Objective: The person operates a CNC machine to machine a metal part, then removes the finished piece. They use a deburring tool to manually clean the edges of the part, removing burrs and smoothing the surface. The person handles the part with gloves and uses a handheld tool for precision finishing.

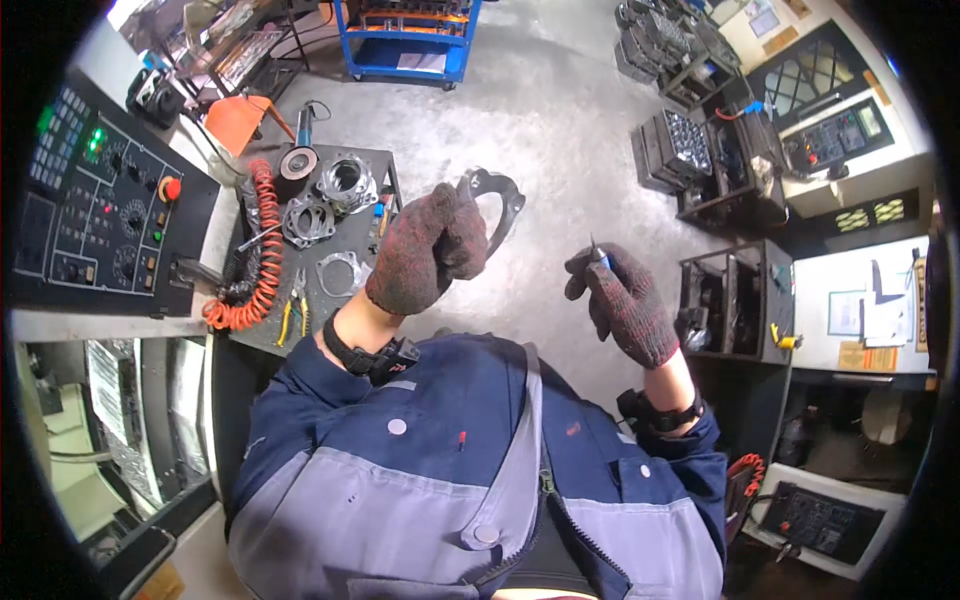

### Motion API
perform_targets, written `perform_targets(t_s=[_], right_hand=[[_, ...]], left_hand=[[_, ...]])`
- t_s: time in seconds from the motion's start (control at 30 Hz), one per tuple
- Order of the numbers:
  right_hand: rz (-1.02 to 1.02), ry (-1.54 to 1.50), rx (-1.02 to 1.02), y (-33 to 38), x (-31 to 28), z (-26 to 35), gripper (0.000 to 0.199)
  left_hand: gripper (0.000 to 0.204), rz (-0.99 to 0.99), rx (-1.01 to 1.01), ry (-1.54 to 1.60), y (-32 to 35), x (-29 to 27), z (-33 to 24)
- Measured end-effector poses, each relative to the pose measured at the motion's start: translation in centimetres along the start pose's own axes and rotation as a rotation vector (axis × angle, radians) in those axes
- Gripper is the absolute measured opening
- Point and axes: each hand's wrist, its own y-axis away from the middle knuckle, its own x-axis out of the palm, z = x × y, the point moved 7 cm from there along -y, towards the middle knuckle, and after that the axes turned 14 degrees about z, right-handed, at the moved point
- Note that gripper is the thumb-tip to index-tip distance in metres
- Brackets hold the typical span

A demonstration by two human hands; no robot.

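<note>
Dark metal ring is being held in midair, right of desk; gloved left grip is clamping its left side. Right grip is pinching slim pointed tool, tip up. Flanged rings, yellow-handled pliers, angle grinder are lying on desk; red coiled hose is running alongside.

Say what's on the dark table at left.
Stacked metal rings, a single flat ring and yellow-handled pliers show on the table; anything behind the left hand is hidden.
</note>
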Motion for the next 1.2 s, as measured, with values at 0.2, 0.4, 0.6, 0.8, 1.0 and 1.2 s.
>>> perform_targets(t_s=[0.2, 0.4, 0.6, 0.8, 1.0, 1.2], right_hand=[[-0.048, 0.496, -0.255, -0.6, 2.0, 4.7, 0.030], [-0.089, 0.772, -0.287, -1.8, 3.0, 6.7, 0.020], [-0.181, 0.827, -0.321, -2.4, 2.9, 7.0, 0.022], [-0.271, 0.871, -0.342, -2.2, 2.5, 7.0, 0.018], [-0.292, 0.861, -0.258, -2.7, 3.2, 5.7, 0.017], [-0.266, 0.825, -0.291, -2.3, 3.5, 5.8, 0.020]], left_hand=[[0.053, -0.114, -0.059, -0.142, 0.0, -0.9, 0.7], [0.047, -0.106, -0.107, -0.205, -0.6, -0.1, 1.2], [0.045, -0.150, -0.178, -0.548, -0.2, -0.3, 1.2], [0.059, -0.098, -0.192, -0.722, -0.6, 0.2, 1.1], [0.053, -0.061, -0.096, -0.952, -1.4, 2.1, 0.5], [0.047, -0.056, -0.069, -1.036, -2.2, 2.0, 0.7]])
